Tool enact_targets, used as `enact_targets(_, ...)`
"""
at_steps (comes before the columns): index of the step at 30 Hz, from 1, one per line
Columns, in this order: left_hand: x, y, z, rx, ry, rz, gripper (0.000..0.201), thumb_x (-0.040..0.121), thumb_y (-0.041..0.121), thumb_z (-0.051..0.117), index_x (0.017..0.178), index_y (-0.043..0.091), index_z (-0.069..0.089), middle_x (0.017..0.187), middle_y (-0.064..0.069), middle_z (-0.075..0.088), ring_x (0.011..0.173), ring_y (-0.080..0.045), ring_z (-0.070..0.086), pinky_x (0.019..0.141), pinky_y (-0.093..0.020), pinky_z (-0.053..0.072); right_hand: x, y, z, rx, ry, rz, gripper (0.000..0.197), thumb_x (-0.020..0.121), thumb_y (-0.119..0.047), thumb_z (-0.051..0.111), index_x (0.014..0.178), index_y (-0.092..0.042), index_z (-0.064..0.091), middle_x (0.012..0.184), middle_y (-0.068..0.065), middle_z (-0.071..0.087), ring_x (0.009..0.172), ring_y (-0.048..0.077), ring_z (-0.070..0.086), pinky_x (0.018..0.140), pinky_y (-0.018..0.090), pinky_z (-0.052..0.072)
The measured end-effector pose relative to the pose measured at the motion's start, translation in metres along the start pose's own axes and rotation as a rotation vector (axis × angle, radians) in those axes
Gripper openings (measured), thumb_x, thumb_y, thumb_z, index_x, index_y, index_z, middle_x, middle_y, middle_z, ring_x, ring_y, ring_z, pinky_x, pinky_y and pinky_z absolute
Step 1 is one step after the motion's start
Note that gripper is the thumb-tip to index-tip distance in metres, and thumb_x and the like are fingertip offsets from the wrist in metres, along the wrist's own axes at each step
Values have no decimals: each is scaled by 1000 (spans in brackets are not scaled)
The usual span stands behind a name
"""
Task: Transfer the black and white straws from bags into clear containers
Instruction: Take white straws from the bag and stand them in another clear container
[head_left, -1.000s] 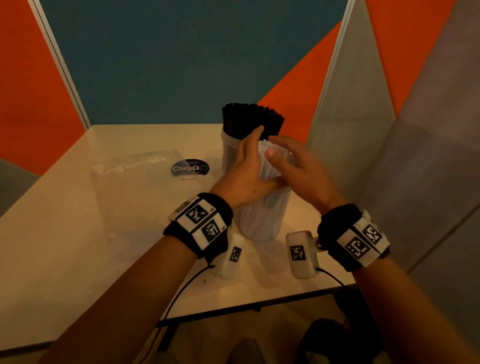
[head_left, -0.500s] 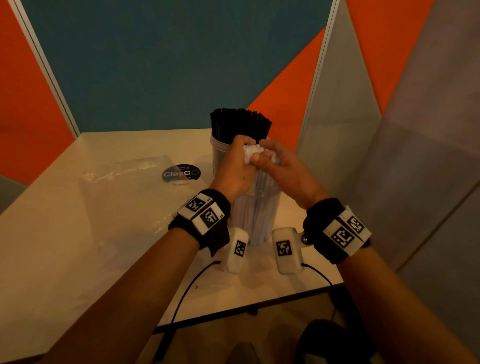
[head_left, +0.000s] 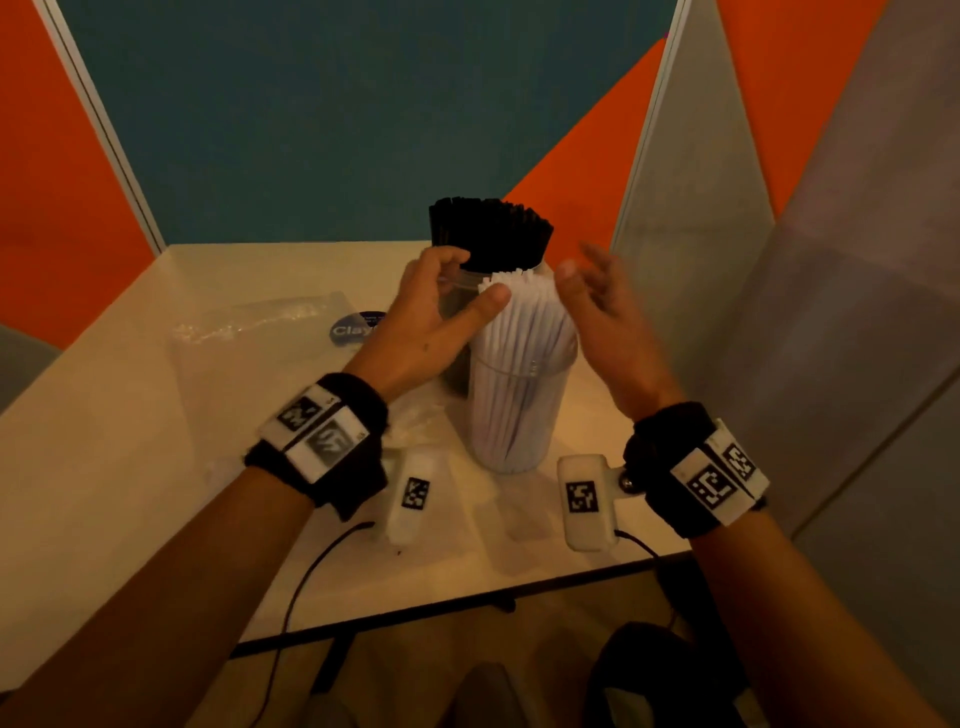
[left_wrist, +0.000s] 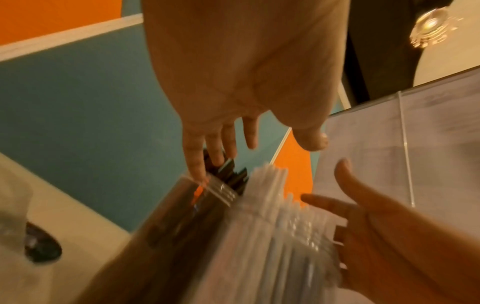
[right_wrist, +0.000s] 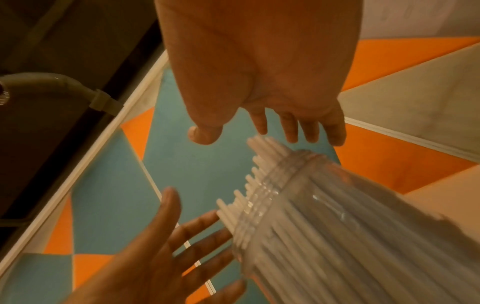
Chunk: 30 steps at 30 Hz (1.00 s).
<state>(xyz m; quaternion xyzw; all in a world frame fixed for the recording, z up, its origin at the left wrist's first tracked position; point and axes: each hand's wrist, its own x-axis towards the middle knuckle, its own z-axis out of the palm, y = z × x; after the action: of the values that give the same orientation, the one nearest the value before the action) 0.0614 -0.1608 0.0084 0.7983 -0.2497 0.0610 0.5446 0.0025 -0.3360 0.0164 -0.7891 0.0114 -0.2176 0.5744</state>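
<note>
From the head view, the white straws (head_left: 524, 353) are standing in the near clear container (head_left: 511, 415) on the table (head_left: 130, 441), black straws (head_left: 491, 234) behind. The left hand (head_left: 431, 322) is touching them with loosely spread fingers; the right hand (head_left: 605, 317) is hovering beside, fingers wide.

The left wrist view is showing the left hand (left_wrist: 246, 72) with fingers extended, holding nothing.

The right wrist view is showing the right hand (right_wrist: 262, 67) spread above the straw tips.

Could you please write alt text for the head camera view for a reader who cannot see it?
Two open hands, left hand and right hand, flank white straws standing in a clear container on a table. Behind stands a container of black straws.
</note>
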Motion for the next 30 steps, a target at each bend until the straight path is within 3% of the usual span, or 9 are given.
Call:
enact_targets(3,-30,1,-42,177,-106,28,48,74,66,58,108,34,54,123,6,51,117,-8,51,101,-36,45,-18,-5,-5,-119,191,-185,52,95,-40,50,141,-19,38,145,-4,41,133,8,39,111,36,35)
enact_targets(5,-57,1,-74,309,-226,17,44,71,59,62,106,32,59,119,10,52,114,-4,51,101,-30,43,-43,-10,0,-141,168,-292,39,96,-31,53,133,-19,46,136,-8,50,126,5,46,106,29,40)
enact_targets(7,-83,-4,-103,519,-427,-60,52,66,60,67,112,38,55,125,18,44,118,-1,43,102,-23,36,-74,-18,13,-128,-13,-348,21,95,-17,54,115,-21,57,117,-7,60,110,3,57,95,22,46)
enact_targets(11,-124,-31,-132,819,-735,-252,72,65,57,76,125,44,39,133,22,26,121,-3,30,101,-29,37,-119,-36,62,-288,-616,-371,29,88,-8,48,106,-22,67,104,-6,64,95,2,58,84,10,44)
enact_targets(16,-139,-51,-138,812,-594,-232,34,84,35,67,115,34,53,118,10,40,105,-10,46,84,-22,42,-135,-21,125,-620,-1060,-323,40,95,-7,42,133,-17,52,137,2,52,123,13,49,100,14,30)
enact_targets(18,-142,-53,-140,738,-494,-188,18,88,30,62,105,29,60,112,6,46,101,-12,51,72,-12,39,-133,-15,145,-638,-1054,-305,43,94,-3,43,136,-12,50,141,7,49,128,19,47,106,18,28)
enact_targets(22,-144,-49,-138,620,-313,-142,10,90,28,60,95,22,66,107,-2,54,101,-14,54,74,-9,40,-116,-10,174,-685,-1013,-305,37,96,-7,43,131,-8,55,134,12,55,122,25,51,104,31,37)
enact_targets(26,-140,-47,-134,580,-224,-103,10,90,23,60,94,18,67,103,-6,56,96,-19,57,90,-36,48,-102,-15,192,-881,-966,-319,37,99,-18,41,133,-8,50,134,11,54,120,25,52,100,28,36)
enact_targets(30,-136,-46,-130,543,-139,-114,11,90,24,61,92,15,67,101,-7,58,94,-22,61,86,-36,49,-92,-10,210,-1043,-993,-303,41,100,-31,41,139,-16,43,139,9,49,126,28,46,106,35,33)
